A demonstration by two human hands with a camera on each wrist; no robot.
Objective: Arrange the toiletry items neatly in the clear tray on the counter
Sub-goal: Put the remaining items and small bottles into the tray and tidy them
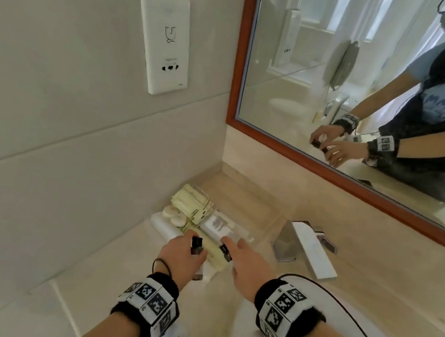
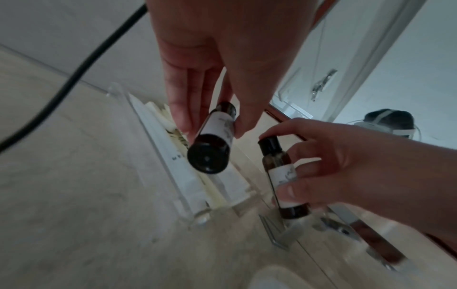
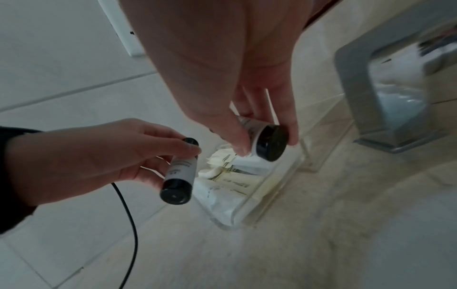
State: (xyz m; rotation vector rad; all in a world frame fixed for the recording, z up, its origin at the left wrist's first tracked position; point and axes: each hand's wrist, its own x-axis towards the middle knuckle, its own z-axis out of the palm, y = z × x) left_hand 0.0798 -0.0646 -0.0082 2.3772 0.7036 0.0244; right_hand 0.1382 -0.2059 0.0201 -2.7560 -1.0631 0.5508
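While both hands hover over the clear tray (image 1: 265, 223), a small dark bottle is pinched in each.

In the head view, the left hand (image 1: 181, 255) is seen at about 7 o'clock of the tray, its thumb and fingers closed round the left bottle (image 2: 210, 142), which carries a white label and is tilted with its dark base toward the wrist camera. The right hand (image 1: 249, 265), at about 5 o'clock of the tray, is curled round the right bottle (image 3: 265, 139), likewise labelled. The two bottles are held near each other but apart, above the tray's near end. Pale sachets (image 1: 192, 201) and white packets (image 1: 216, 224) are lain inside the tray, toward 10 o'clock. A chrome faucet (image 1: 304, 247) is found at 3 o'clock on the beige counter (image 1: 369, 282), under a wood-framed mirror (image 1: 327, 166).
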